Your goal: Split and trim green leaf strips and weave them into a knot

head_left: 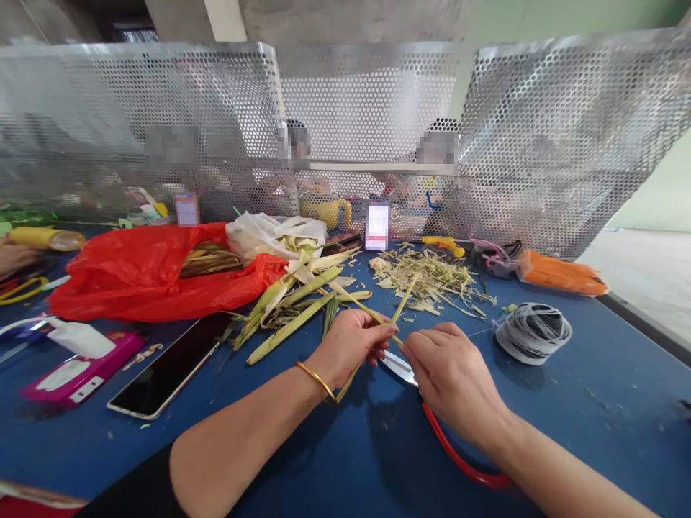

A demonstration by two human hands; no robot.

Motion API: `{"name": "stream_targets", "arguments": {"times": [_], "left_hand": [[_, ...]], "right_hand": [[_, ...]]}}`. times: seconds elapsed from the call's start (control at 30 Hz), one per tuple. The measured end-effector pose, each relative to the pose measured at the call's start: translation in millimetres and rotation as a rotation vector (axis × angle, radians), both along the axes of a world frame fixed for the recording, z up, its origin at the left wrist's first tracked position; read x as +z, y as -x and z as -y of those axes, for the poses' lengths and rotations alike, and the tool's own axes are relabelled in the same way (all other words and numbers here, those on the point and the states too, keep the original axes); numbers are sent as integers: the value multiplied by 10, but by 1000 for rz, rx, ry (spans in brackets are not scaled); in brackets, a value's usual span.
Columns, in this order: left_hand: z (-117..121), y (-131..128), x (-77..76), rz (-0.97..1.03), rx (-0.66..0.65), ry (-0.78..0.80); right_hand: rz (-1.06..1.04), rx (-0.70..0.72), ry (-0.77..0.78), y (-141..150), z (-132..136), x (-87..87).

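Note:
My left hand, with a gold bangle on the wrist, pinches narrow yellow-green husk strips that cross in front of the fingertips. My right hand is closed at the right end of the same strips, close beside the left. One strip tail hangs below my left palm. Partly beneath the right hand lies a pair of scissors with red handles, resting on the blue table. A roll of white thread stands to the right, and a thin thread runs from it toward my right hand.
Husk leaves lie left of a heap of shreds. A red plastic bag, a phone and a magenta power strip are at left. An orange packet sits at right. Perforated metal panels stand behind.

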State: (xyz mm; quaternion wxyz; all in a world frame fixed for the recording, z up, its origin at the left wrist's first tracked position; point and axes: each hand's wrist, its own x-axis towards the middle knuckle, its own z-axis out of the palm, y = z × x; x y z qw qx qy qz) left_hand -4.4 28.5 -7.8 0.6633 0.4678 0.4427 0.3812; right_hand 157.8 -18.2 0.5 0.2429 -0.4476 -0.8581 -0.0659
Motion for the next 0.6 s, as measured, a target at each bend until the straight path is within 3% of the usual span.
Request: {"name": "stream_targets", "arguments": {"times": [0.23,0.5,0.6], "left_hand": [[-33,55,59,91,-77,83],[-55,116,126,87,-161,35],[-129,203,173,152,-201,112]], "right_hand": [[25,-112,-52,-146,-157,-17],[17,-44,-229,-201,-199,5],[22,-12,-275,-263,-234,59]]}}
